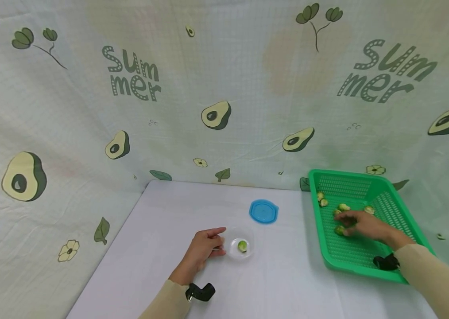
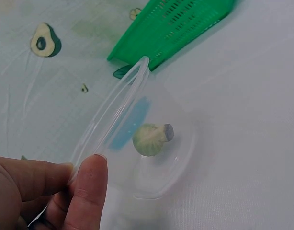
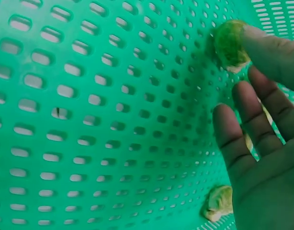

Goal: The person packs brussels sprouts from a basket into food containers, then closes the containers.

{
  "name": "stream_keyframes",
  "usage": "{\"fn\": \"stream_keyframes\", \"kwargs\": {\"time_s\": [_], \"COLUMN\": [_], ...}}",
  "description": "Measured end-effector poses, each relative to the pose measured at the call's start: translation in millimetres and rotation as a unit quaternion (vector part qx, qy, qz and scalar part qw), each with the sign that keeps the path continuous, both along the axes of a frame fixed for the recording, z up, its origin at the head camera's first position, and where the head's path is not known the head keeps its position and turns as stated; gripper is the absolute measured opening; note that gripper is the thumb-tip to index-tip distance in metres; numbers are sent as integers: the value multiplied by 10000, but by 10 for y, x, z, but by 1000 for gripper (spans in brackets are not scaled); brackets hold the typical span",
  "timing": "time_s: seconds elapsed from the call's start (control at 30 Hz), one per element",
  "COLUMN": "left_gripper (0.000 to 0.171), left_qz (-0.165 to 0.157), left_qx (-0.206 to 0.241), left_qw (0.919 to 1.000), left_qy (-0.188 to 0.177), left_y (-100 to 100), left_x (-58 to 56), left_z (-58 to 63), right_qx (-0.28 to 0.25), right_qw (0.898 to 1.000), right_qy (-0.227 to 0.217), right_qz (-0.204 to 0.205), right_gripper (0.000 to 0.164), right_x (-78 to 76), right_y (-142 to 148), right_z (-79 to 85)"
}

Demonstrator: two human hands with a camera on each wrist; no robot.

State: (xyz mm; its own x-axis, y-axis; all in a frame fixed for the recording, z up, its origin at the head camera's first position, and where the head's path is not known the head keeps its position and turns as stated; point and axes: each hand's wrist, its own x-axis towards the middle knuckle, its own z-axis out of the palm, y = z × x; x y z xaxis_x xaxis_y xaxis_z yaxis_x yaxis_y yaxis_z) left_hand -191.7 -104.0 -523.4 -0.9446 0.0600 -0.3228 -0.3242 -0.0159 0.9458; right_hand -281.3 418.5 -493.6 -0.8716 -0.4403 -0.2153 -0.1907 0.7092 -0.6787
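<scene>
My left hand pinches the rim of a clear plastic container between thumb and fingers. Inside it lies one Brussels sprout, its cut stem showing. My right hand reaches down into a green plastic basket, fingers spread and partly extended. In the right wrist view, the thumb overlaps a Brussels sprout; whether they touch I cannot tell. The fingers stand apart from that sprout, and another sprout lies below the hand, partly hidden by it.
A blue lid lies on the white table behind the container. More sprouts sit near the basket's left wall, and one lies farther right. A printed cloth hangs behind the table.
</scene>
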Motion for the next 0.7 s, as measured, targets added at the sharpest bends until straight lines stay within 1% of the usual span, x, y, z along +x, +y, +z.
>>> {"fn": "stream_keyframes", "kwargs": {"time_s": [0.13, 0.23, 0.37, 0.47, 0.57, 0.7], "left_gripper": [47, 47, 46, 46, 46, 48], "left_qz": [-2, 10, 30, 26, 23, 28], "left_qx": [12, 15, 19, 33, 39, 43], "left_qw": [10000, 10000, 10000, 10000, 10000, 10000], "left_qy": [23, 8, -18, -1, 10, 24], "left_y": [-4, -10, -9, -1, 6, 20], "left_x": [1, 1, 7, 7, 12, 22], "left_z": [-2, -3, 6, 9, 14, 13], "right_qx": [-34, -21, 69, 114, 33, -200], "right_qw": [9999, 9998, 9999, 9999, 9996, 9986], "right_qy": [-101, -101, -29, 92, 201, 170], "right_qz": [111, 154, 76, -83, -192, -467], "right_gripper": [49, 45, 37, 33, 35, 42], "right_x": [-16, -12, 3, 0, -3, 0], "right_y": [41, 40, 3, -26, -47, -65], "right_z": [-32, -27, 9, 14, 9, 26]}}
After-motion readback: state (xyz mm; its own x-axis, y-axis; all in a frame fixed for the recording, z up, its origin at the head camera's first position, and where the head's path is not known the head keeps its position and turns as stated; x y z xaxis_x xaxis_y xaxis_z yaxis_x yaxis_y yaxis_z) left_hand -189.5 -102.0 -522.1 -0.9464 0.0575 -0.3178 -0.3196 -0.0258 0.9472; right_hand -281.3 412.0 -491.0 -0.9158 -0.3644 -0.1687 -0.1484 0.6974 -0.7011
